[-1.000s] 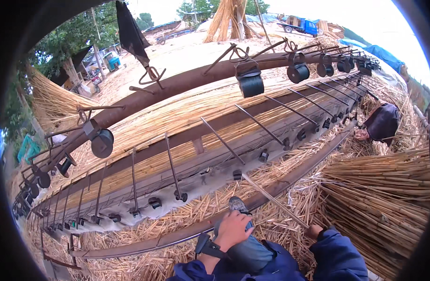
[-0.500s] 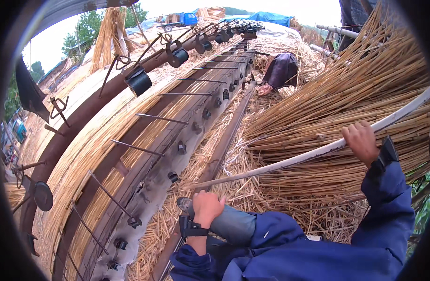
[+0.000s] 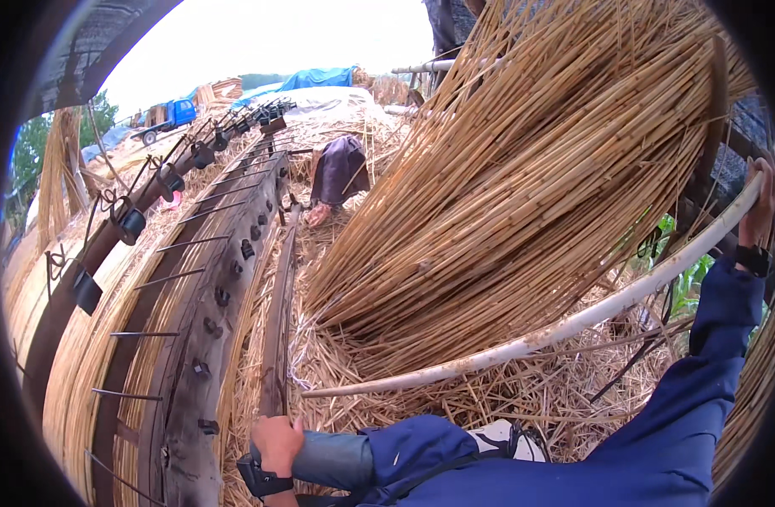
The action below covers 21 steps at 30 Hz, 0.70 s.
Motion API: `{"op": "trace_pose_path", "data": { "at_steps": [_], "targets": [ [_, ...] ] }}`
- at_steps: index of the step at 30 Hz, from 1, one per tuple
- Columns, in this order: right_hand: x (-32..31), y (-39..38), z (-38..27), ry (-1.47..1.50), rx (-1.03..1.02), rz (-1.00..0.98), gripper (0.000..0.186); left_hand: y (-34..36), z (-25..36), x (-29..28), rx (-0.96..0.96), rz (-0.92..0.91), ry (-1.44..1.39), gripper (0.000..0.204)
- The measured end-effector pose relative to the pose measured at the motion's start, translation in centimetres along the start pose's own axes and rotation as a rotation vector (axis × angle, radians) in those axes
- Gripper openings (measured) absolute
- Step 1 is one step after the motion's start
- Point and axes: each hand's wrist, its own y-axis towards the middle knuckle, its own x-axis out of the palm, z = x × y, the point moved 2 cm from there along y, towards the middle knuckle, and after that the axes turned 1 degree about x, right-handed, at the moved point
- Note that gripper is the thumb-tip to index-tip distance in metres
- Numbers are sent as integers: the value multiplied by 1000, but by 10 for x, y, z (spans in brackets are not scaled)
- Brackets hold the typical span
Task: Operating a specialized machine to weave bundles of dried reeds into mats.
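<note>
My right hand (image 3: 759,203), raised at the far right, is wrapped round the thick end of a long pale pole (image 3: 573,325). The pole slopes down leftward, and its thin tip lies over loose straw near the middle. At the lower left, my left hand (image 3: 277,446) has its fingers curled at the near end of a dark wooden beam (image 3: 279,338), beside my grey-covered leg (image 3: 332,460). What those fingers hold, if anything, is hidden. Beyond the pole leans a large sheaf of reed stalks (image 3: 522,203), fanned toward the upper right.
Left stands a long loom-like frame (image 3: 172,355) with metal rods and black spools. Spools also hang on a rusty pipe (image 3: 58,317). Dark cloth (image 3: 340,169) stands beyond, with something pinkish below it. Straw (image 3: 455,401) litters the ground. A blue truck (image 3: 169,117) is far off.
My view has swung right, showing more of the sheaf. My right hand has moved up and outward to the right with the pole. The left hand stays curled near my leg.
</note>
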Motion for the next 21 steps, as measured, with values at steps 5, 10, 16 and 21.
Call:
{"op": "trace_pose_path", "data": {
  "at_steps": [5, 10, 16, 21],
  "targets": [
    [-43, -54, -97, -289, -22, -374, 10, -6, 6, -12, 9, -10, 4, 29],
    [-6, -220, -190, -2, -121, -912, 9, -26, 7, -34, 56, 18, -12, 39],
    [15, -386, -219, -103, -165, -1705, 15, -45, 3, -45, 37, 110, 6, 34],
    [59, -396, -282, 765, -83, -2204, 25, -45, 11, -41, -37, 47, 107, 30]
  ]
}}
